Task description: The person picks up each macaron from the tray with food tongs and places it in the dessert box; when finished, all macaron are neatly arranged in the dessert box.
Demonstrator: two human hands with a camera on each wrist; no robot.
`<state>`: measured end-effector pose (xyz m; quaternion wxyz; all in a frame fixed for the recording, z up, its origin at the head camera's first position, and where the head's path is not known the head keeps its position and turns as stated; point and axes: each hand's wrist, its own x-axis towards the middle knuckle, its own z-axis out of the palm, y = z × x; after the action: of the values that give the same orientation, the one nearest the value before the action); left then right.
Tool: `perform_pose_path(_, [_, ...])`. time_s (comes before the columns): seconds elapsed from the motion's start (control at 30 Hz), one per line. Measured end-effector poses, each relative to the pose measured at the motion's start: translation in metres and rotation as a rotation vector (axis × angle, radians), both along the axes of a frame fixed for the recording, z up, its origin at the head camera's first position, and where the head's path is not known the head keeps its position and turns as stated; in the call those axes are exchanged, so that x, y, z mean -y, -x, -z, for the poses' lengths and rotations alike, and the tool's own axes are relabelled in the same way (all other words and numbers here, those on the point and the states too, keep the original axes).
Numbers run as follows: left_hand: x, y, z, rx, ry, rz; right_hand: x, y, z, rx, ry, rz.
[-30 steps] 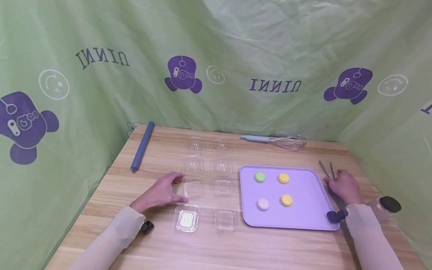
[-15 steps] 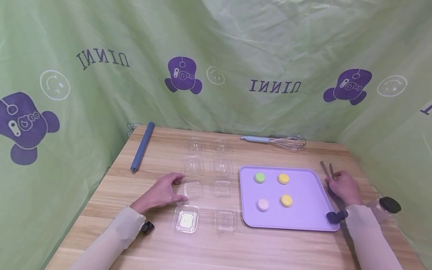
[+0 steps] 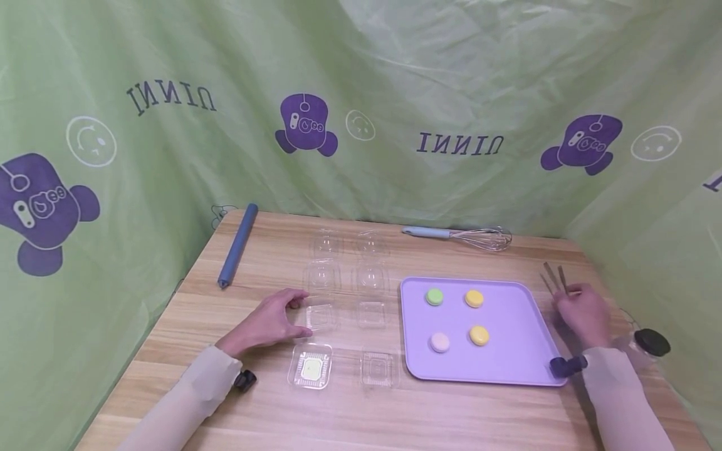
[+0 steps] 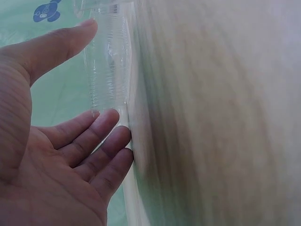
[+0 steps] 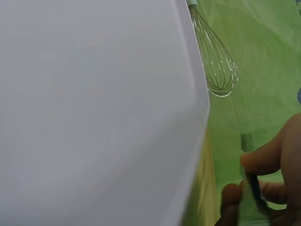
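Basically, tongs [image 3: 563, 280] in R hand [image 3: 585, 315] pt. fwd., slightly L.

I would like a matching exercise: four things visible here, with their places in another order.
1. slim grey tongs
2. wire whisk with light-blue handle
3. round pale-green macaron
4. long blue rod

A. on the purple rectangular tray
B. by the left edge of the wooden table
C. beyond the tray, near the far edge
D. held in the right hand

Pairs: 1-D; 2-C; 3-A; 4-B
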<state>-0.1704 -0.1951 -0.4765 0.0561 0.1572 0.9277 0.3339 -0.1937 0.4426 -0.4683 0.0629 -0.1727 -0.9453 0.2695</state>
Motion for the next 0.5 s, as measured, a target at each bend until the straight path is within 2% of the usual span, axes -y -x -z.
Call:
perform_pose_path(0.2, [0.001, 0.000, -0.001, 0.000, 0.001, 0.005, 0.008, -0.009, -0.011, -0.094, 0.074, 0.088])
perform_pose_path(0.33, [0.001, 0.000, -0.001, -0.004, -0.001, 0.008, 0.012, -0.016, -0.023, -0.102, 0.096, 0.096])
perform_pose_path(0.5, [0.001, 0.001, -0.001, -0.007, 0.000, 0.010, 0.019, -0.021, -0.036, -0.196, 0.176, 0.098])
